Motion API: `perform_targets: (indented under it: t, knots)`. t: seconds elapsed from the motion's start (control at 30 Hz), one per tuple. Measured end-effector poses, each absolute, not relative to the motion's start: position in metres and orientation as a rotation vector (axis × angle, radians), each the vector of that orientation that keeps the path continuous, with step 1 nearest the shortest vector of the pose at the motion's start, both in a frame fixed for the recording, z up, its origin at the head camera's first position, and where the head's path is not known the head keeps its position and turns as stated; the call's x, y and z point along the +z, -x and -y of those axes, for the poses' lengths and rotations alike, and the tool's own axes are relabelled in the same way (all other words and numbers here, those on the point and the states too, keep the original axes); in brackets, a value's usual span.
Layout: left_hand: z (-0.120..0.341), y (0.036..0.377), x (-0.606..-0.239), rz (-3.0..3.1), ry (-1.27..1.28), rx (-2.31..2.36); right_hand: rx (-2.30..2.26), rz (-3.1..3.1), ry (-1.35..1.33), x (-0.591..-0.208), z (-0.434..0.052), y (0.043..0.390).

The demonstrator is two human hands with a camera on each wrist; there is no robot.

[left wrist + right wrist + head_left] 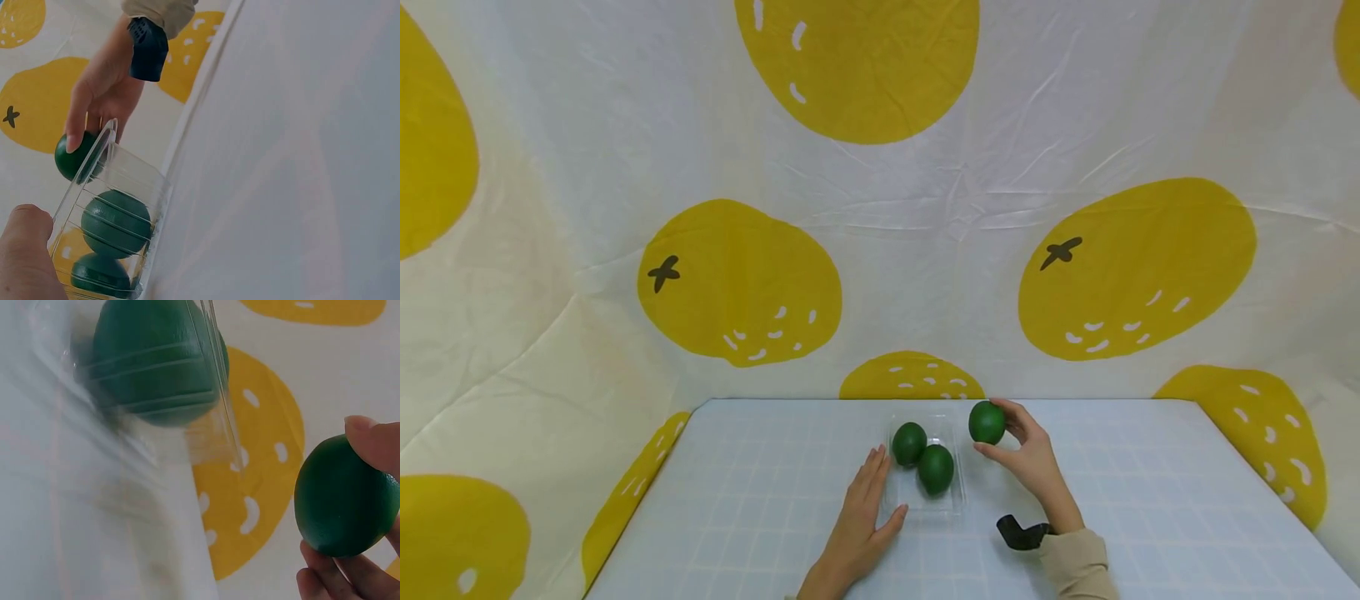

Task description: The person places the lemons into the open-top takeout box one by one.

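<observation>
A clear plastic tray [917, 502] sits on the table with two smooth, dark green egg-shaped objects in it: one at the back left [909, 443], the other nearer the middle right [936, 469]. My left hand [863, 521] lies along the tray's left side, its fingers straight and its thumb spread near the front corner. To the right of the tray, my right hand [1030, 458] pinches a third green egg-shaped object [987, 422] between thumb and fingers. The right wrist view shows this held object [344, 497] raised beside the tray's wall.
A pale blue checked cloth covers the table [760, 483]. White fabric with large yellow fruit prints [741, 283] hangs behind and at the sides. A black wrist camera [1022, 533] is strapped at the right wrist, below a beige sleeve [1075, 562].
</observation>
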State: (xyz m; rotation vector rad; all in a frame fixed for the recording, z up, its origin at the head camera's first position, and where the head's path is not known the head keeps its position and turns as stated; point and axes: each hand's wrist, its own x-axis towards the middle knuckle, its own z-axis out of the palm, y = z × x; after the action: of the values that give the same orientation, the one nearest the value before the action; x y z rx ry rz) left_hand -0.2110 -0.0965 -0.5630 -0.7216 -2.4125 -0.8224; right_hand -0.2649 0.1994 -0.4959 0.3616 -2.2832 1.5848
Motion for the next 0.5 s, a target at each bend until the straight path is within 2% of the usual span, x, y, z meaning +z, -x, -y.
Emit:
perform_targets:
  t: [0.5]
  knots:
    - [0.097, 0.210, -0.560, 2.442, 0.715, -0.834, 1.609, 2.319, -0.595, -0.497, -0.147, 0.255]
